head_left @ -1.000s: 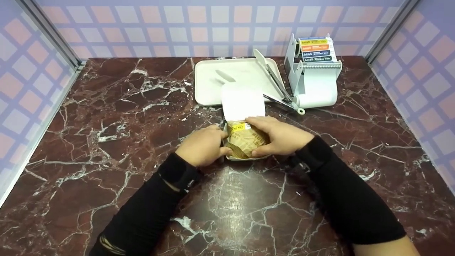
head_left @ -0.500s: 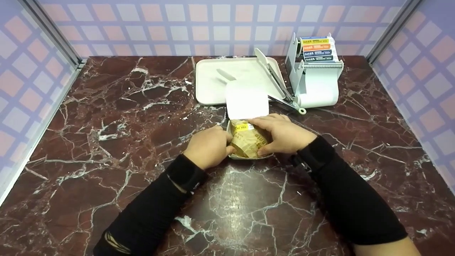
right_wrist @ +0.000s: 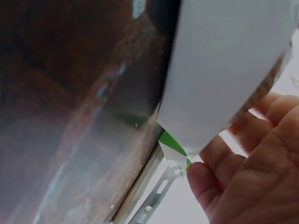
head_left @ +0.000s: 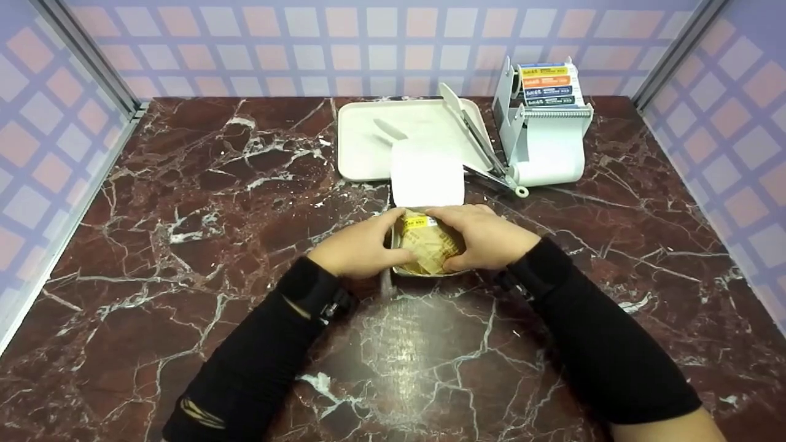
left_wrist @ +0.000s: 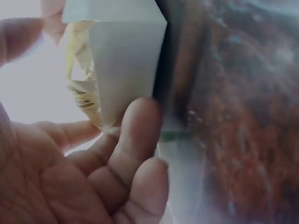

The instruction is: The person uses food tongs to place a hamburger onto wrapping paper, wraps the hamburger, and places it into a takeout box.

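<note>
A burger wrapped in printed tan paper (head_left: 430, 245), with a yellow label near its far edge, sits in an open white paper box (right_wrist: 224, 60). In the head view the box's raised white lid (head_left: 428, 175) leans away from me. My left hand (head_left: 362, 247) holds the wrapped burger from the left, thumb at the front and index finger at the far corner; in the left wrist view its lower fingers (left_wrist: 140, 126) bend against the outside box wall. My right hand (head_left: 491, 239) holds it from the right, thumb in front, fingers at the back.
A cream tray (head_left: 362, 169) lies behind the box, with a knife (head_left: 390, 129) over it. Tongs (head_left: 478, 138) lean across its right side. A label dispenser (head_left: 549, 123) with a white roll stands back right on the dark marbled table (head_left: 245, 258).
The box and burger have shifted slightly right. My left hand has spread, its index finger moving to the far corner and its thumb onto the wrapper. The right hand keeps its place against the burger.
</note>
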A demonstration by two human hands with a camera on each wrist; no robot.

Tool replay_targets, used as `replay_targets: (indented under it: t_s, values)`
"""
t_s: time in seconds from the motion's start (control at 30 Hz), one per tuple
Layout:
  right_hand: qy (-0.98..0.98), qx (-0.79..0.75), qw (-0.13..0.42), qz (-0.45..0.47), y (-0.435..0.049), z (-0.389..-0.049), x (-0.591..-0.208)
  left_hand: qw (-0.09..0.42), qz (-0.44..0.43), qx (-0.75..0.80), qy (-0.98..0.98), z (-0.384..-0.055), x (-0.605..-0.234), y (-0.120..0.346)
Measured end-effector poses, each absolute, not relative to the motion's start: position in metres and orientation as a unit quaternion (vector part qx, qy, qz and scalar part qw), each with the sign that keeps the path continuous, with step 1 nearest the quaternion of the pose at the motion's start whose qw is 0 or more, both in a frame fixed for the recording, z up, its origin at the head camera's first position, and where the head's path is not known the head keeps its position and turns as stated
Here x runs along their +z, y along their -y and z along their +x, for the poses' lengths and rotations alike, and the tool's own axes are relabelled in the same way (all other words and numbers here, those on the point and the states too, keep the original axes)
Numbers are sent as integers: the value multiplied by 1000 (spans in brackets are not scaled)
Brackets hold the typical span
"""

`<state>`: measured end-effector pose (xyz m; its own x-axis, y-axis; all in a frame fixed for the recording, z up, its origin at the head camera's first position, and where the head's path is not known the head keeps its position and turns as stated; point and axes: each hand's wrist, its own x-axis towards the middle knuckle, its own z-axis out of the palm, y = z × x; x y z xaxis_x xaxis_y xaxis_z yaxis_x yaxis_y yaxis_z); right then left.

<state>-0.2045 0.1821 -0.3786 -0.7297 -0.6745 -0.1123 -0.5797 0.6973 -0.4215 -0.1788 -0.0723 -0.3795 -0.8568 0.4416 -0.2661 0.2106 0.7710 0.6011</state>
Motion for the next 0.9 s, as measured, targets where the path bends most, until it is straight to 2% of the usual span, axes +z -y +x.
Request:
replay_targets:
  t_s: [0.17, 0.43, 0.53, 0.7, 0.9]
  values:
    - [-911, -189, 134, -340, -181, -205, -382, 172, 143, 289, -931, -182, -383, 66]
    - [-912, -189, 129, -341, -181, -206, -384, 176, 135, 275, -936, -184, -383, 64]
    - [-913, -188, 123, -340, -179, -205, -384, 149, 130, 253, -947, -180, -380, 60]
    - [-910, -192, 120, -346, -180, -206, -384, 87, 179, 209, -958, -173, -376, 53]
    - [-890, -280, 148, -327, -189, -212, -383, 92, 206, 201, -953, -171, -380, 50]
